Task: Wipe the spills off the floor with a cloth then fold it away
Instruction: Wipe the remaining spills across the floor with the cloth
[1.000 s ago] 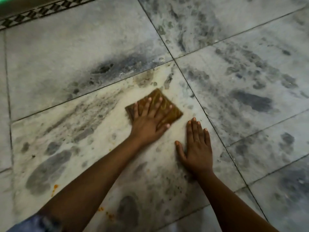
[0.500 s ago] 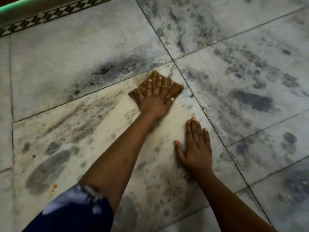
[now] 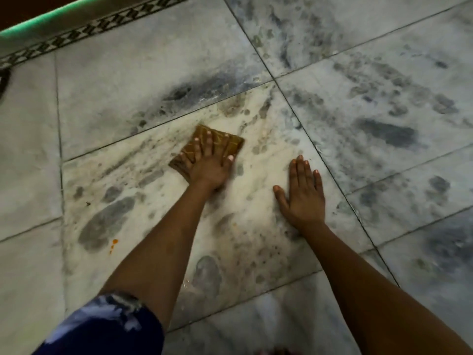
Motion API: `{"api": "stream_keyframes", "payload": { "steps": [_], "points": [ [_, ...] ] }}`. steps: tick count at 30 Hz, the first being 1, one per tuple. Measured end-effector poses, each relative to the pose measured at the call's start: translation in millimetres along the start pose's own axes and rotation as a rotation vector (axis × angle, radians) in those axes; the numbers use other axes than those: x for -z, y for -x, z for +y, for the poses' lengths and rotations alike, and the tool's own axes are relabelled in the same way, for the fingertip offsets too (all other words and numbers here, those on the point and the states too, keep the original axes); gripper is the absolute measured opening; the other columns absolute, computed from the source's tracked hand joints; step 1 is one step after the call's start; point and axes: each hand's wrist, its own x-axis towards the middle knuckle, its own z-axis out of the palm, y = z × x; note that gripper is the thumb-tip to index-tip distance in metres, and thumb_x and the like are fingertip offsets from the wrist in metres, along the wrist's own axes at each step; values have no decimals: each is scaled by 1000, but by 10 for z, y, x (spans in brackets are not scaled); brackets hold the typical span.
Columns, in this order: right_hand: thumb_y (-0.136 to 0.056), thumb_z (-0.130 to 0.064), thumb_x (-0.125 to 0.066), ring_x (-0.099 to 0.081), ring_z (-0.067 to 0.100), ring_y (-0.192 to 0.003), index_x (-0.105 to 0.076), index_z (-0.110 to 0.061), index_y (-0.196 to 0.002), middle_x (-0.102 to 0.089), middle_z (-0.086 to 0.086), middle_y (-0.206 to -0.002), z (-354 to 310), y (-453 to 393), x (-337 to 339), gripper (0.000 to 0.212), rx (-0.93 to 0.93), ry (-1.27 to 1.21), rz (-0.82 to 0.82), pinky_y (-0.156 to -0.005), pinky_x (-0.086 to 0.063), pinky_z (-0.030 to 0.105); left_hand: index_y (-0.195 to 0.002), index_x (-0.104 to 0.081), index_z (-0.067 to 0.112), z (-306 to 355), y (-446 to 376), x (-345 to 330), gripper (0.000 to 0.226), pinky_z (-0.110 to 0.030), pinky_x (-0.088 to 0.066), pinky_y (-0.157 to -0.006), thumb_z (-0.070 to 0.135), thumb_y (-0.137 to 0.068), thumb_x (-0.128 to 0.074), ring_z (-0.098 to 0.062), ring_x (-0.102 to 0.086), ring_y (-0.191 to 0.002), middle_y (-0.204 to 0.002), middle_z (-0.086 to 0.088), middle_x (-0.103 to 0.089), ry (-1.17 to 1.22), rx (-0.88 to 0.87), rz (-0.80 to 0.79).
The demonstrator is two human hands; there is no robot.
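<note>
A small folded brown cloth (image 3: 234, 145) with a yellowish pattern lies on the marble floor tile (image 3: 143, 180) near the tile's far edge. My left hand (image 3: 208, 162) presses flat on the cloth, fingers straight and spread, covering most of it. To its right, my right hand (image 3: 303, 196) rests flat on the bare tile, palm down, fingers together. A small orange spill spot (image 3: 114, 243) sits on the tile to the left of my left forearm. Faint yellowish smears (image 3: 238, 106) show near the tile's far corner.
The floor is grey-veined marble tiles with dark grout lines. A patterned black-and-white border strip (image 3: 84, 32) and a green-edged ledge (image 3: 46, 20) run along the far left. A wet patch (image 3: 186, 283) glistens near my left forearm.
My left hand first slid the cloth away toward the tile's far corner, then drew it back and to the left. My right hand has stayed planted on the tile.
</note>
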Motion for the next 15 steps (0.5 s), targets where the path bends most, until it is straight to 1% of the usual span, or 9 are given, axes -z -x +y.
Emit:
{"api": "stream_keyframes", "payload": {
  "steps": [2, 4, 6, 7, 9, 10, 11, 13, 15],
  "points": [
    [-87, -56, -8, -6, 21, -146, -11, -7, -150, -7, 11, -158, 57, 6, 56, 80, 35, -29, -38, -115, 5, 31, -147, 1, 44, 156, 417, -225, 59, -61, 11, -110, 59, -95, -22, -26, 16, -146, -158, 6, 18, -56, -103, -16],
    [-86, -55, -5, -5, 19, -146, -11, -9, -150, -6, 8, -159, 194, 66, 113, 80, 89, -39, -91, -115, 4, 30, -145, 2, 47, 192, 877, -425, 64, -59, 10, -110, 68, -87, -17, -27, 14, -146, -158, 6, 16, -103, -225, -13],
    [-89, -52, -11, -11, 20, -146, -16, -9, -149, -12, 9, -158, 368, 222, 148, 74, 116, -10, -65, -116, 0, 31, -141, 5, 50, 48, 1172, -524, 71, -60, 5, -110, 77, -77, -9, -29, 8, -147, -159, 6, 11, -167, -381, -10],
    [-91, -49, -15, -15, 22, -145, -20, -8, -149, -16, 10, -157, 453, 326, 150, 71, 114, 3, -47, -115, -2, 32, -140, 3, 50, -66, 1209, -530, 74, -61, 2, -109, 81, -73, -5, -31, 4, -147, -158, 6, 9, -194, -466, -13],
    [-93, -46, -22, -22, 25, -143, -26, -6, -147, -24, 14, -154, 542, 492, 128, 67, 77, 5, -21, -115, -6, 33, -140, -3, 49, -265, 1075, -414, 79, -65, 1, -107, 86, -71, 3, -36, -3, -146, -155, 7, 6, -253, -550, -6],
    [-93, -45, -24, -25, 26, -142, -29, -5, -146, -26, 15, -153, 557, 551, 113, 66, 48, 2, -6, -114, -7, 34, -141, -4, 48, -301, 941, -339, 81, -65, 4, -107, 87, -69, 5, -37, -1, -146, -155, 7, 7, -284, -533, 5],
    [-93, -44, -25, -26, 26, -141, -30, -5, -146, -27, 16, -153, 552, 574, 106, 66, 24, 2, 3, -114, -7, 34, -141, -3, 49, -307, 777, -261, 82, -65, 5, -108, 87, -69, 2, -36, 3, -146, -156, 6, 9, -299, -477, 6],
    [-93, -43, -26, -27, 25, -141, -30, -4, -145, -28, 16, -152, 531, 580, 107, 65, -2, 6, 13, -114, -6, 32, -143, 1, 51, -192, 433, -132, 72, -66, 4, -109, 81, -79, -15, -34, 13, -145, -158, 6, 15, -227, -333, -57],
    [-93, -43, -26, -25, 23, -142, -28, -5, -146, -27, 15, -153, 529, 581, 111, 65, 5, 15, 13, -115, -4, 32, -144, 3, 51, 33, 254, -66, 65, -68, 4, -108, 69, -89, -27, -35, 18, -144, -158, 6, 18, -137, -250, -83]
  ]
}}
